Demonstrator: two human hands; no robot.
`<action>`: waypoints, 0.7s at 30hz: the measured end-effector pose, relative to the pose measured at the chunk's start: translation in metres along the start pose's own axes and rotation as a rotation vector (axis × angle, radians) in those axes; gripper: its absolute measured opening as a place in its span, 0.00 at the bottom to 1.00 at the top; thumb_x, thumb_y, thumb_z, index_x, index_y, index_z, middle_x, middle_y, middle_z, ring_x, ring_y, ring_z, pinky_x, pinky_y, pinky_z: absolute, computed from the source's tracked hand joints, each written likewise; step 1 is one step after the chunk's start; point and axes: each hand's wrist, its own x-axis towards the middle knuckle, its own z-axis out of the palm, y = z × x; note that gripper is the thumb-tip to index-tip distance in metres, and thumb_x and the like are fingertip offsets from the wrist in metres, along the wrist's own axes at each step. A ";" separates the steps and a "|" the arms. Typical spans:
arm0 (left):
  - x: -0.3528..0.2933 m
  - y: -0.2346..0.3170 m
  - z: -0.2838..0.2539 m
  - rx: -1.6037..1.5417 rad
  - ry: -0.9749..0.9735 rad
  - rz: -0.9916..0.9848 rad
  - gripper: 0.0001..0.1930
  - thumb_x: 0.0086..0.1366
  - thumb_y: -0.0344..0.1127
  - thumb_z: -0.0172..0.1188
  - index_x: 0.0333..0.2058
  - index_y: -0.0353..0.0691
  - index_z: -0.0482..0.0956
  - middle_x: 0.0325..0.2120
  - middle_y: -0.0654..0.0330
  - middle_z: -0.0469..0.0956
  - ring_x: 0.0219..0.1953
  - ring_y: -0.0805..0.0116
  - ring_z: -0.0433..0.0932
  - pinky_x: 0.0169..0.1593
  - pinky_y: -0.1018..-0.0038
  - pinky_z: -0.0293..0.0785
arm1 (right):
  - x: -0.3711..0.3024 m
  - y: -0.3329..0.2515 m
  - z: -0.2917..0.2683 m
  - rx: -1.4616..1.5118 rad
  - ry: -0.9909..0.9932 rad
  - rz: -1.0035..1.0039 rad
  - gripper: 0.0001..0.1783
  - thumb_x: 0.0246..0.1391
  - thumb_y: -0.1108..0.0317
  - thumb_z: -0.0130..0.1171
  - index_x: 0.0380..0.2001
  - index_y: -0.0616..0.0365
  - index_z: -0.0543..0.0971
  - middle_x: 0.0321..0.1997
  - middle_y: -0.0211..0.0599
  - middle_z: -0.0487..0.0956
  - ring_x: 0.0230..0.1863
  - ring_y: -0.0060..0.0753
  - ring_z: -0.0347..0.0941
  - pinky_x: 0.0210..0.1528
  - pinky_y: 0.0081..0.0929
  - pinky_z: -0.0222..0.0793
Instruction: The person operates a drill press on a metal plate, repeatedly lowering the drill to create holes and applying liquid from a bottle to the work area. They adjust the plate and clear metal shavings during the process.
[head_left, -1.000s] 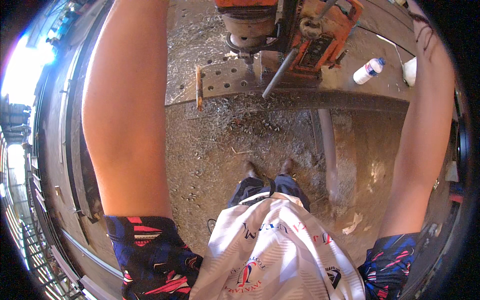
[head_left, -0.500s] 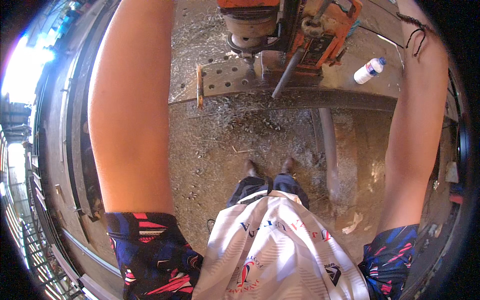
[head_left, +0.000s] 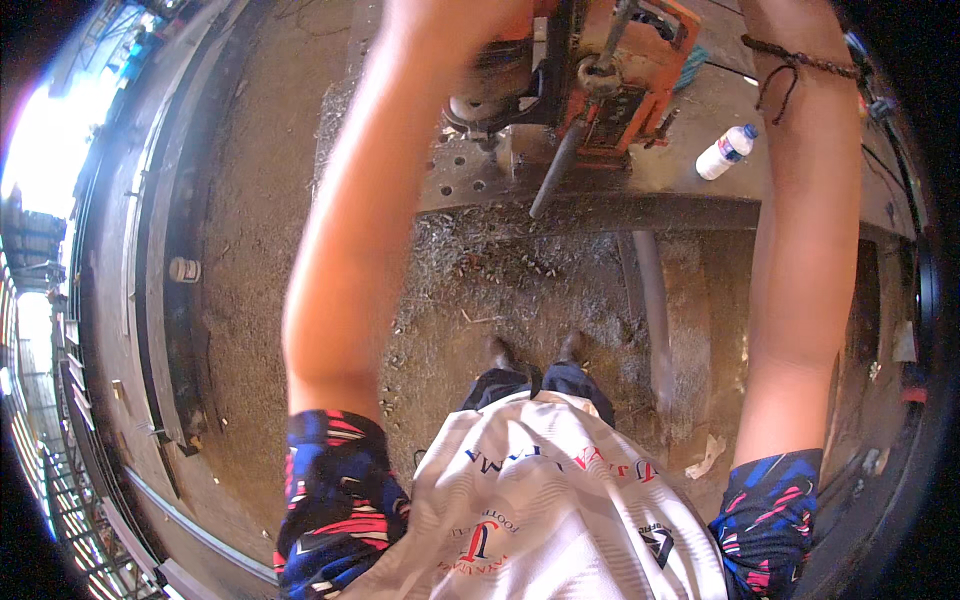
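Observation:
An orange drilling machine [head_left: 655, 75] stands on a perforated metal plate [head_left: 470, 187]. From it a round metal lever [head_left: 558, 168] angles down toward me. My left hand [head_left: 455, 18] is blurred and cut off by the upper edge, in front of the machine's left side; its fingers do not show. My right forearm [head_left: 805, 240], with a dark braided bracelet [head_left: 800, 52], reaches up past the machine's right. The right hand lies beyond the upper edge. A white bottle with a blue cap [head_left: 727, 152] lies between that forearm and the machine.
Metal shavings litter the floor [head_left: 480, 260] below the bench edge [head_left: 640, 210]. A small white container [head_left: 185, 270] is at the left, near long dark beams [head_left: 150, 300]. A leg of the bench [head_left: 652, 300] runs down right of my feet.
My left arm has swung right, to the machine, and now covers the spot where a thin brush-like thing showed. The right arm has shifted slightly left. The white container has come into sight.

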 end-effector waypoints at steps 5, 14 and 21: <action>-0.031 0.079 0.033 -0.925 -0.098 -0.375 0.30 0.77 0.53 0.34 0.49 0.28 0.73 0.37 0.51 0.77 0.40 0.65 0.73 0.45 0.70 0.68 | 0.002 0.031 -0.021 0.037 0.136 0.108 0.33 0.61 0.36 0.46 0.46 0.57 0.77 0.42 0.36 0.79 0.45 0.36 0.75 0.48 0.33 0.70; -0.030 0.075 0.073 -0.960 -0.090 -0.657 0.39 0.72 0.67 0.26 0.31 0.36 0.73 0.20 0.68 0.69 0.21 0.79 0.64 0.26 0.78 0.61 | 0.027 0.127 -0.068 0.307 0.440 0.370 0.36 0.62 0.34 0.44 0.49 0.57 0.78 0.45 0.37 0.80 0.48 0.36 0.75 0.50 0.34 0.70; -0.028 0.081 0.064 -0.889 -0.129 -0.664 0.41 0.70 0.70 0.25 0.31 0.36 0.73 0.21 0.65 0.71 0.22 0.78 0.67 0.28 0.78 0.63 | -0.029 0.255 -0.090 0.404 0.201 0.868 0.38 0.61 0.31 0.43 0.50 0.57 0.77 0.45 0.36 0.81 0.47 0.35 0.75 0.49 0.35 0.71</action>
